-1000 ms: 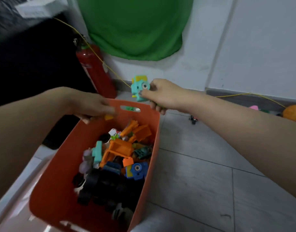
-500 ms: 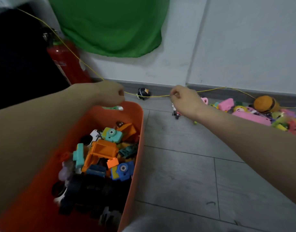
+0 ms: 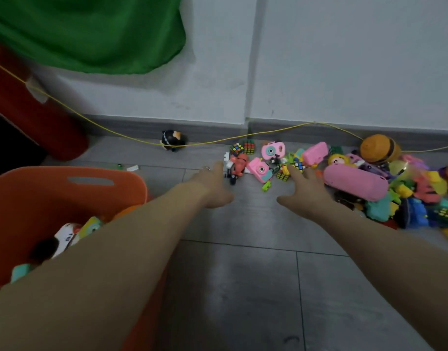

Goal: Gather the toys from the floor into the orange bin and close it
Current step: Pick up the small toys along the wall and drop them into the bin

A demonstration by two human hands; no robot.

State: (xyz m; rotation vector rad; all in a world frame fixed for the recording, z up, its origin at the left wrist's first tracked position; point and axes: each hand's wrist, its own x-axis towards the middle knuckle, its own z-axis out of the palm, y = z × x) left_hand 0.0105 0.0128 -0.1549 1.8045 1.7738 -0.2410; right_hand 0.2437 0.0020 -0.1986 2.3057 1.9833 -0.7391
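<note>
The orange bin (image 3: 131, 184) stands at the lower left with several toys inside, partly hidden by my left forearm. A pile of toys lies on the floor along the wall at the right: two pink toy cameras (image 3: 260, 169), small puzzle cubes (image 3: 249, 146), a red figure (image 3: 239, 164), a long pink case (image 3: 354, 182) and an orange-and-black ball (image 3: 378, 148). My left hand (image 3: 214, 184) is open with fingers stretched toward the red figure. My right hand (image 3: 305, 190) is open just in front of the pink cameras. Neither hand holds anything.
A black round toy (image 3: 172, 140) sits alone by the skirting board under a yellow cord (image 3: 91, 120). A red fire extinguisher (image 3: 27, 115) stands at the far left below a green cloth (image 3: 91, 34). Grey floor tiles (image 3: 243, 287) lie between bin and pile.
The teal camera toy went from my right hand into the bin. Both hands left the bin and reached forward to the toy pile, and my view swung right.
</note>
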